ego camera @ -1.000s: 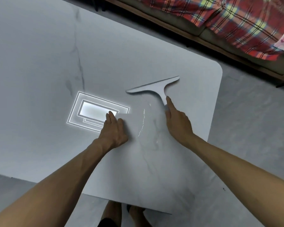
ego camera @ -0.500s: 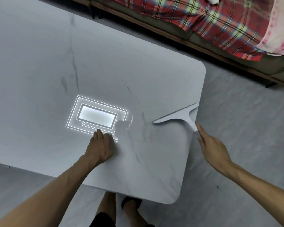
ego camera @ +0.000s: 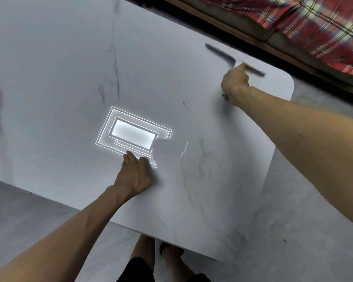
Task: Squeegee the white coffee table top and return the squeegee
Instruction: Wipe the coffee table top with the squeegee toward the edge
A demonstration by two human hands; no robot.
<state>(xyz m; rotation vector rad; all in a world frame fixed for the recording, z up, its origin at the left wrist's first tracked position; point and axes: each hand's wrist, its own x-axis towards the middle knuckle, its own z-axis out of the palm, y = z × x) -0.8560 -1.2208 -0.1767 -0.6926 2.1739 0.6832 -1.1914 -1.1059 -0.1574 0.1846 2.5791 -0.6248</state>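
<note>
Table: the white table, faintly veined in grey, fills most of the frame. One rounded corner is at the upper right, and the near edge runs across the lower middle.

Squeegee: the squeegee is in the upper right of the frame, over the table top near the far edge and the rounded corner. Its long blade slants from upper left to lower right and is blurred. Whether the blade touches the surface cannot be told. The handle runs down and to the left into the right hand.

Right hand: the right hand has its fingers curled round the squeegee handle just below the blade. The arm reaches in from the right edge of the frame. A dark bit shows below the wrist.

Left hand: the left hand lies flat on the table at centre frame, fingers straight and close together. The fingertips touch the lower edge of a bright reflection.

Reflection: a rectangular light reflection glows on the table top, just left of centre.

Surroundings: a red plaid blanket lies over a dark wooden frame along the top right. The grey floor shows at the lower right. The person's legs are at the bottom middle.
</note>
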